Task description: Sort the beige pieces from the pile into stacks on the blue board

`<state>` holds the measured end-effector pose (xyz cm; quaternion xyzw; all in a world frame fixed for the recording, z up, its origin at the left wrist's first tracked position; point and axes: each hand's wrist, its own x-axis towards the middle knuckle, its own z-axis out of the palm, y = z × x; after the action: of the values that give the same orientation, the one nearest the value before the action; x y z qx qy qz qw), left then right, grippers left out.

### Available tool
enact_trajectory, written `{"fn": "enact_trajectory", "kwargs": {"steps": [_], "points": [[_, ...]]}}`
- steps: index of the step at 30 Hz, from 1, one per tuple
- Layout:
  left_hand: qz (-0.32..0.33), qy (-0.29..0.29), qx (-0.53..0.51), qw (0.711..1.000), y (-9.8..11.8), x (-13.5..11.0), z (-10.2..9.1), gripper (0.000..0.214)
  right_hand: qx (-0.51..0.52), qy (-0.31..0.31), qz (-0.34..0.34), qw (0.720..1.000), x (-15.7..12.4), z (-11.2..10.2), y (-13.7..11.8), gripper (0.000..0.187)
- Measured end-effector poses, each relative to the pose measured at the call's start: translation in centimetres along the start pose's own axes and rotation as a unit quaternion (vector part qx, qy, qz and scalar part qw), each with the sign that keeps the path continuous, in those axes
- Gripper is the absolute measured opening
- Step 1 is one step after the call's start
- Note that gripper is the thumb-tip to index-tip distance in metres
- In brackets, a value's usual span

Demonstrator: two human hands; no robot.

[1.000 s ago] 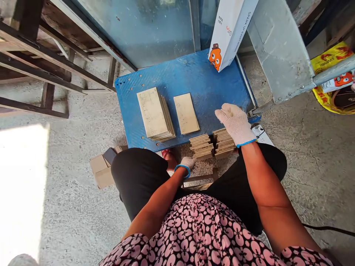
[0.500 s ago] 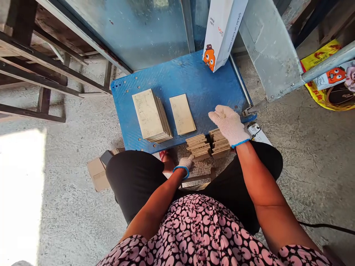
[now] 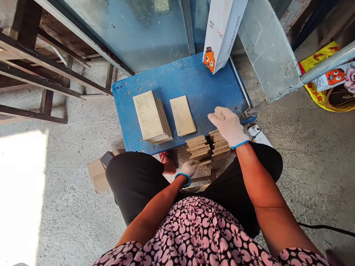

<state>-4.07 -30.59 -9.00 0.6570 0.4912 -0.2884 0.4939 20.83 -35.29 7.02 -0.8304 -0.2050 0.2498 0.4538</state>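
Observation:
My left hand (image 3: 190, 169), in a white knit glove with a blue cuff, pinches the end of a thin wooden board (image 3: 204, 162) just below the stacked boards. In front of it, two stacks of similar boards stand side by side: the left stack (image 3: 198, 147) and the right stack (image 3: 219, 146). My gloved right hand (image 3: 227, 126) is over the right stack, its fingers curled together; their undersides are hidden, so anything in them does not show. On the blue tabletop (image 3: 155, 79) lie a tall pile of pale boards (image 3: 151, 117) and a low pile (image 3: 182, 115) beside it.
A white paper bag (image 3: 222, 37) stands at the table's far right corner. Right of it is a grey metal panel (image 3: 271, 51) with a tube. A power strip (image 3: 259, 135) and a cardboard box (image 3: 98, 175) are on the floor. Wooden racks (image 3: 55, 70) stand at left.
My left hand has moved slightly down and right, away from the left stack, and a thin wooden board now shows in its fingers. My right hand has barely moved.

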Motion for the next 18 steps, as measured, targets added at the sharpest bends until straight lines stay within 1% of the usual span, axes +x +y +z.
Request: {"fn": "enact_trajectory", "kwargs": {"steps": [2, 6, 10, 15, 18], "points": [[0.033, -0.009, 0.044, 0.998, 0.3, -0.6, 0.2, 0.035, 0.002, 0.001, 0.012, 1.000, -0.1, -0.2, -0.1, 0.033], [0.088, -0.053, 0.133, 0.986, 0.9, -1.4, 0.6, 0.039, 0.011, 0.005, 0.059, 0.998, -0.3, -0.8, -0.5, 0.045], [0.107, -0.058, 0.209, 0.970, 1.4, -1.1, 0.6, 0.046, 0.031, 0.006, 0.074, 0.997, -0.4, -0.9, -0.2, 0.051], [0.122, -0.065, 0.259, 0.956, 1.9, 0.2, -0.1, 0.040, 0.027, 0.001, 0.081, 0.996, 0.1, -0.4, 1.0, 0.055], [0.128, -0.071, 0.262, 0.954, 2.2, 0.5, -0.6, 0.036, 0.016, -0.007, 0.081, 0.997, 0.2, -0.2, 0.9, 0.055]]}}
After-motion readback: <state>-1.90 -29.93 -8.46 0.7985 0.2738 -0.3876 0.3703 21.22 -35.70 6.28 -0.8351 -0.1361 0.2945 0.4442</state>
